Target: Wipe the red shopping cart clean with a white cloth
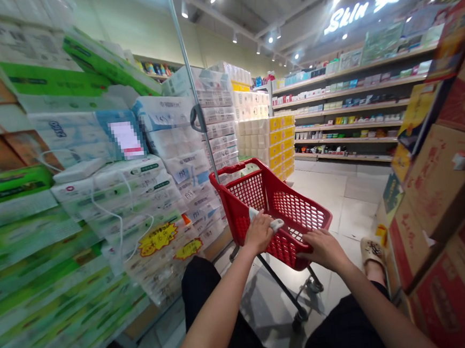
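A red plastic shopping cart [289, 250] stands on the floor in front of me, with a perforated basket on dark metal legs and casters. My left hand [260, 229] is closed on a pale cloth [277, 224], pressed to the basket's near left rim. Part of the cloth shows beyond the fingers and above the hand. At the near right corner my right hand [322, 246] grips the rim, its fingers bent over the edge. A tall metal pole [187, 59] with a dark loop rises from behind the cart's handle.
Stacked tissue packs [191, 166] line the left side, with a white cable and yellow price signs. Cardboard cartons [444, 179] are piled close on the right. Shelves of small boxes [343, 106] stand at the back. My foot in a beige clog [371, 251] is beside the cartons.
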{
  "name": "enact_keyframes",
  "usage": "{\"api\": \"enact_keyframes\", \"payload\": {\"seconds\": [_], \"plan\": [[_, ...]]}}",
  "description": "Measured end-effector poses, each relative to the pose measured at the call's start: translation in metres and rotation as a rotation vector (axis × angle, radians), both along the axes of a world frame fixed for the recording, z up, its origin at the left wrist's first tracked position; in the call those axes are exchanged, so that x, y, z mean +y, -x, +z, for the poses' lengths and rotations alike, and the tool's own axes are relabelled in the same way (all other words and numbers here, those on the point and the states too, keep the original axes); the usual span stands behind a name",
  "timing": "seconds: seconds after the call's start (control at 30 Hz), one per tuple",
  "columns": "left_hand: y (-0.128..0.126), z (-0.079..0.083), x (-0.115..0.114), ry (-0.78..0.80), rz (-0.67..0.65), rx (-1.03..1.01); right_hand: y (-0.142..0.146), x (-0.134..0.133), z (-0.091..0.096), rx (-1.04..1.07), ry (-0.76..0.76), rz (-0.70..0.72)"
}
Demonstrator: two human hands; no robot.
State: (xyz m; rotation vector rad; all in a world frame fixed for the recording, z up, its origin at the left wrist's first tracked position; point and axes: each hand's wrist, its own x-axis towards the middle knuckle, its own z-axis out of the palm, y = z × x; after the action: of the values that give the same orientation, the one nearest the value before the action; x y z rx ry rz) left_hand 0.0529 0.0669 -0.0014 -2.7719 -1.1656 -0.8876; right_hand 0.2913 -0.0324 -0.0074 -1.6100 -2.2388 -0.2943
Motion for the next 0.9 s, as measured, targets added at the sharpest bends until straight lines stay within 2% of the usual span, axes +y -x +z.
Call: {"api": "enact_keyframes", "payload": {"seconds": [0.13, 0.27, 0.43, 0.57, 0.7, 0.8, 0.9], "plan": [[0.004, 0.002, 0.004, 0.03, 0.055, 0.002, 0.018, 0.004, -0.008, 0.004, -0.081, -0.024], [0.014, 0.003, -0.006, 0.025, 0.084, -0.021, 0.046, -0.003, -0.011, 0.018, -0.161, -0.053], [0.021, 0.0, -0.039, 0.003, 0.064, -0.053, 0.076, -0.009, -0.014, 0.038, -0.209, -0.078], [0.016, -0.006, -0.073, 0.013, 0.01, -0.041, 0.089, -0.006, -0.019, 0.053, -0.212, -0.089], [0.012, -0.012, -0.093, 0.017, -0.05, -0.031, 0.089, -0.003, -0.019, 0.063, -0.18, -0.081], [0.017, -0.01, -0.091, 0.021, -0.104, 0.004, 0.076, -0.002, -0.011, 0.052, -0.09, 0.03], [0.022, -0.006, -0.083, 0.021, -0.146, 0.032, 0.05, 0.004, 0.0, 0.01, -0.024, 0.125]]}}
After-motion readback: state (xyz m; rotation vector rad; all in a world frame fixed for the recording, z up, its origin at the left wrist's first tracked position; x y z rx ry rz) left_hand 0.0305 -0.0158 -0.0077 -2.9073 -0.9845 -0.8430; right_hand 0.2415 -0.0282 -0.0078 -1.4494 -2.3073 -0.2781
